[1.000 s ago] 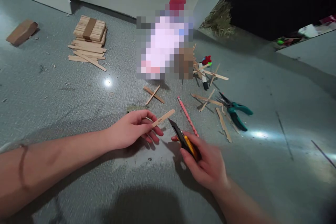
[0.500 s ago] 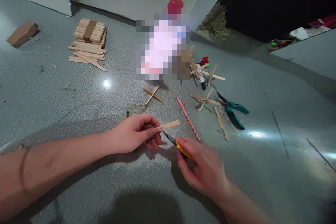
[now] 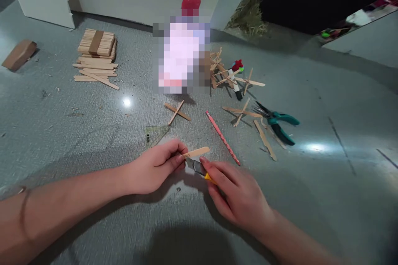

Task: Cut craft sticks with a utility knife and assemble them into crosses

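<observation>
Between the thumb and fingers of my left hand [image 3: 158,167] is a wooden craft stick [image 3: 199,151], its rounded end pointing right and small pencil marks near my thumb. My right hand [image 3: 236,192] is wrapped round a yellow utility knife [image 3: 209,179]. The knife's blade reaches the stick's lower edge close to my left fingertips; whether it cuts in I cannot tell. Just beyond my left hand lies a clear set square [image 3: 152,130], partly hidden. A pink pencil [image 3: 222,137] rests on the floor past my right hand.
Crossed sticks [image 3: 177,112] and another crossed pair [image 3: 242,112] lie ahead. Teal-handled pliers [image 3: 281,126] are at right, beside a loose stick [image 3: 264,138]. A bundle of craft sticks [image 3: 104,43] sits back left, near a brown block [image 3: 19,54]. A blurred patch hides the middle back.
The knife has turned so its blade shows flatter and lies closer along the stick by my left fingers. Both hands keep their holds. The view has shifted slightly.
</observation>
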`<action>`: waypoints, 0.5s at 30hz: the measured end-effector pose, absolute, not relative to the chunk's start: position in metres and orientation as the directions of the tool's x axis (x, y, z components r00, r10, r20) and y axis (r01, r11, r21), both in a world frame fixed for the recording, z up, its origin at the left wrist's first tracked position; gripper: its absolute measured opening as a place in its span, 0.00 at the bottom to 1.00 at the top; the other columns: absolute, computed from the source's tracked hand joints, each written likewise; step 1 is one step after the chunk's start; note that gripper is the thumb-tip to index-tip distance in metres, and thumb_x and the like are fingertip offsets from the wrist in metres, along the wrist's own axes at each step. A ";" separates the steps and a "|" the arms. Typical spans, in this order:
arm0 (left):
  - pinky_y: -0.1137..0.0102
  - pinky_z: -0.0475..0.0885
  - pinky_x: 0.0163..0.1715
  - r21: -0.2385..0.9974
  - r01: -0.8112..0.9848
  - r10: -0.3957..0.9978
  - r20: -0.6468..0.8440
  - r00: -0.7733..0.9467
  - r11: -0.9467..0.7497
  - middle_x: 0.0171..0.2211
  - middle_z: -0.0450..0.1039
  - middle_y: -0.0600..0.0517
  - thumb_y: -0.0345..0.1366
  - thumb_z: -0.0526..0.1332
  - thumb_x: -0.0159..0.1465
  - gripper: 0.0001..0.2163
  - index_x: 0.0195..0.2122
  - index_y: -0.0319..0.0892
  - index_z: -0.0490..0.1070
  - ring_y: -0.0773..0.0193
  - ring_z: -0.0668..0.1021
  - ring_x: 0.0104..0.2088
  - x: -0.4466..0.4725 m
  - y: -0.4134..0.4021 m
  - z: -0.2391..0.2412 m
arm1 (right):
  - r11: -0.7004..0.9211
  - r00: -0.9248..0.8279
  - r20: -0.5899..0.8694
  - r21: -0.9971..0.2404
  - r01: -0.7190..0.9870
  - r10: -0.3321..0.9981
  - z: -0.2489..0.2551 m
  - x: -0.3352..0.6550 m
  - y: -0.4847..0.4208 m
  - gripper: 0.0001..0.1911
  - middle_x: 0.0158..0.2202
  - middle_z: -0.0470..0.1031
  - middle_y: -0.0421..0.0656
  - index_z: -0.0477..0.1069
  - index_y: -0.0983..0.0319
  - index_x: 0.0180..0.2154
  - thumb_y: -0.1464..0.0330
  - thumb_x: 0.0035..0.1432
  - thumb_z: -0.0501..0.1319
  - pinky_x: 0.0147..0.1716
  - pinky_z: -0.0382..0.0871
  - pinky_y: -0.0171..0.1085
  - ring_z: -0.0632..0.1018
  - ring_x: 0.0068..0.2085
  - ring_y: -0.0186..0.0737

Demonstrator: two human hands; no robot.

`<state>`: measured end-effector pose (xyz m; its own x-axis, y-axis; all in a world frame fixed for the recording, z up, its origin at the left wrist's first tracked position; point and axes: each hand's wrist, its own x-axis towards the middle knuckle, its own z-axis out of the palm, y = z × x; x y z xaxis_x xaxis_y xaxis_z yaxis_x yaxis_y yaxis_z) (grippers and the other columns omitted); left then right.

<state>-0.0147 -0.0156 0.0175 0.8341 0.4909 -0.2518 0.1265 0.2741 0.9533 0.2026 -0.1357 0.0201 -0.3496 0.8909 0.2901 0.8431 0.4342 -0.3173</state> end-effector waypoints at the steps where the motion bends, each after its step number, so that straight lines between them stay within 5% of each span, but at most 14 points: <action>1: 0.74 0.61 0.28 0.956 0.129 0.489 -0.248 0.836 0.265 0.28 0.61 0.57 0.43 0.51 0.73 0.11 0.38 0.41 0.64 0.71 0.63 0.28 -0.015 -0.016 0.017 | 0.437 -0.352 0.289 -0.323 0.839 0.890 0.021 0.202 -0.136 0.21 0.39 0.77 0.51 0.65 0.68 0.60 0.74 0.67 0.53 0.30 0.76 0.39 0.79 0.34 0.43; 15: 0.74 0.61 0.30 0.981 0.178 0.457 -0.193 0.868 0.076 0.27 0.65 0.57 0.38 0.51 0.75 0.13 0.32 0.40 0.65 0.71 0.66 0.29 -0.021 -0.015 0.023 | 0.448 -0.354 0.320 -0.297 0.843 0.879 0.021 0.202 -0.137 0.26 0.34 0.77 0.46 0.57 0.63 0.68 0.71 0.72 0.51 0.27 0.70 0.37 0.76 0.30 0.42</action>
